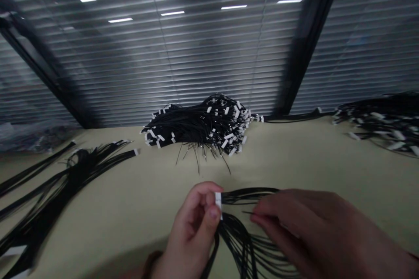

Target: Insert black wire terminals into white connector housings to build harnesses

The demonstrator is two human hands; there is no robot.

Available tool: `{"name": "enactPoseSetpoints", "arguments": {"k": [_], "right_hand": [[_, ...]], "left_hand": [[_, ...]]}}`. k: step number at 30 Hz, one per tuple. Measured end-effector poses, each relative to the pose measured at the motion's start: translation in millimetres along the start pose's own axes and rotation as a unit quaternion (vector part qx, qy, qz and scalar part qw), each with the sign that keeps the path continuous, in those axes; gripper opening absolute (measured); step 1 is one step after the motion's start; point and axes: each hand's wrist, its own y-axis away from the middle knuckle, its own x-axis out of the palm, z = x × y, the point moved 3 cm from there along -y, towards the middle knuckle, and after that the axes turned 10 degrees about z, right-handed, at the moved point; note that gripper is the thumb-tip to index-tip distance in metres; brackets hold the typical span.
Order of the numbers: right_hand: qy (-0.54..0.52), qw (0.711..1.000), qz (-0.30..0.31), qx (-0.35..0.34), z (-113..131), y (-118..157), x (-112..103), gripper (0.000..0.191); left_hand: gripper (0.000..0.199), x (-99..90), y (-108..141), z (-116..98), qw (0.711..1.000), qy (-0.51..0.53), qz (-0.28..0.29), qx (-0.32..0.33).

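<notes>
My left hand point(196, 226) pinches a white connector point(218, 202) between thumb and fingers, low in the middle of the head view. Several black wires point(242, 244) run out of the connector toward the right and downward. To the right, my right hand point(310, 222) is closed in a pinch on a single thin black wire point(247, 212). The tip of that wire points left at the connector, with a gap between them. My right palm and the back of my hand hide the rest of the wire.
A heap of black wires with white connectors point(196, 124) lies at the back middle. More bundled black wires point(81, 174) lie at the left, and another pile point(386, 122) at the back right. Blinds-covered windows point(209, 43) rise behind the table point(157, 196).
</notes>
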Motion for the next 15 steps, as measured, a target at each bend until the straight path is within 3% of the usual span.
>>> {"name": "enactPoseSetpoints", "arguments": {"k": [3,7,15], "right_hand": [[0.063,0.995,-0.042,-0.064,10.0,-0.1,5.5,0.027],[0.119,0.989,-0.07,-0.05,12.9,-3.4,3.9,0.029],[0.152,0.983,-0.089,-0.049,18.7,-1.7,8.1,0.029]], "left_hand": [[0.014,3.7,2.5,-0.6,0.999,0.034,0.03,0.004],[0.011,9.7,3.1,-3.2,0.996,0.068,0.064,0.015],[0.013,9.3,6.3,-2.9,0.995,0.063,0.072,0.02]]}}
